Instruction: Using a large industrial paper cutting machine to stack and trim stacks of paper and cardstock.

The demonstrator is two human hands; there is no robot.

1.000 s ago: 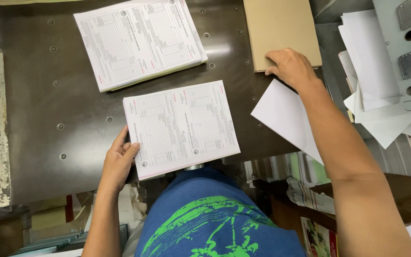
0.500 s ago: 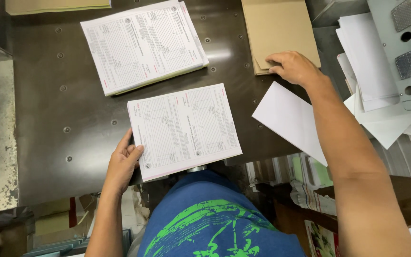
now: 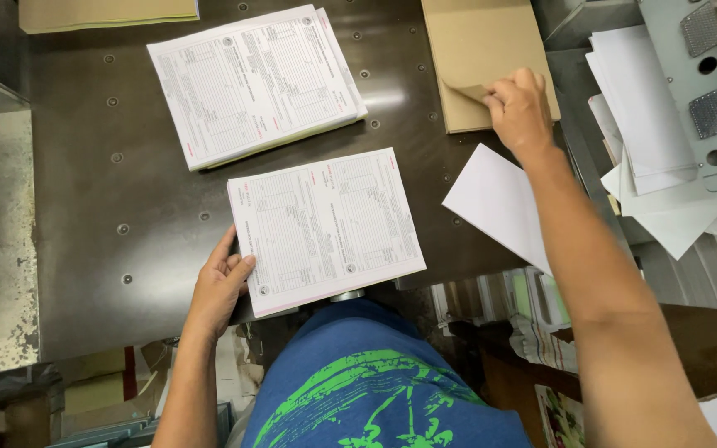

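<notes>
Right hand (image 3: 518, 106) lifts brown card sheet (image 3: 483, 62).

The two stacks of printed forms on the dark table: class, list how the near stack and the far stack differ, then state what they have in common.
The near stack is thin; the far stack is thicker, with its sheets fanned slightly.
The left hand touches the near stack's edge; no hand touches the far stack.
The near stack overhangs the table's front edge; the far stack lies fully on it.
Both show the same white printed form, tilted alike.
</notes>
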